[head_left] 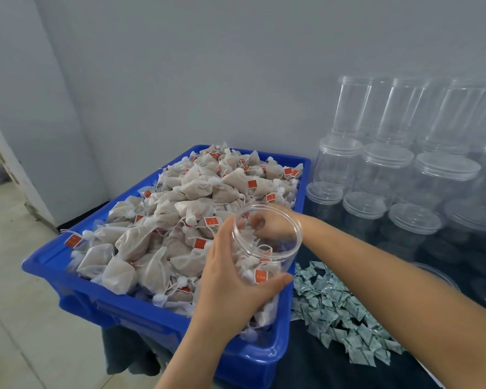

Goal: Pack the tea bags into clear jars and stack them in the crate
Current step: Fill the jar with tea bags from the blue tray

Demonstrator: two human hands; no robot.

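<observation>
A blue crate (163, 318) is heaped with beige tea bags (177, 209) carrying red tags. My left hand (230, 284) grips an open clear jar (281, 248), tilted above the crate's right side, with tea bags inside it. My right hand (270, 224) reaches past the jar's rim, seen partly through the clear wall. Its fingers curl, but what they hold is blurred behind the plastic.
Stacks of empty lidded clear jars (387, 175) stand at the right against the wall. A pile of small green-and-white sachets (337, 313) lies on the dark tabletop beside the crate. Pale floor tiles (17, 304) show at the left.
</observation>
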